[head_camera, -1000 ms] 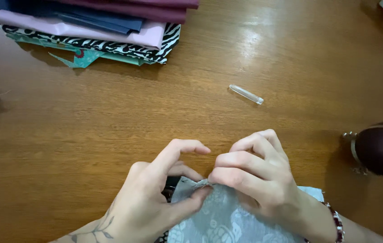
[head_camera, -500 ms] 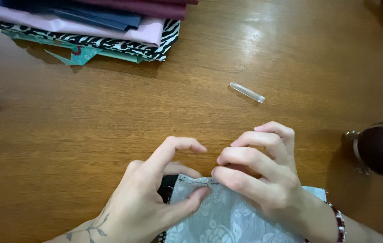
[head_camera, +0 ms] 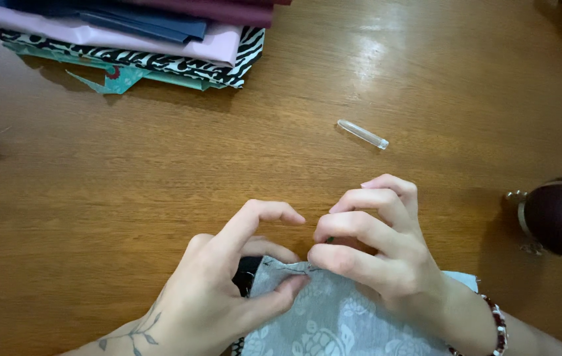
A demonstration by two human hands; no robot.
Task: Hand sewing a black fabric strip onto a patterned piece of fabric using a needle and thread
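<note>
- Both hands pinch the top edge of a grey patterned fabric piece point(head_camera: 334, 320) at the near edge of the wooden table point(head_camera: 96, 198), right in front of the person.
- Left hand point(head_camera: 228, 290) has its thumb pressed flat on the cloth and fingers tucked behind it, closed on the fabric; the forefinger arches free above.
- Right hand point(head_camera: 373, 254) is curled tight, thumb and forefinger closed on the same edge; something thin may be nipped between them, but it is too small to tell.
- Compared with a second ago, the right hand's upper fingers have lifted and spread a little, and the whole scene sits slightly lower in view; the fabric itself has not shifted, so the work looks to be going on at the same spot along the edge.
- A small clear plastic tube point(head_camera: 362, 134) lies apart on the table beyond the hands.
- A stack of folded fabrics point(head_camera: 136, 33) sits at the far left; a dark rounded object point(head_camera: 561, 216) rests at the right.
</note>
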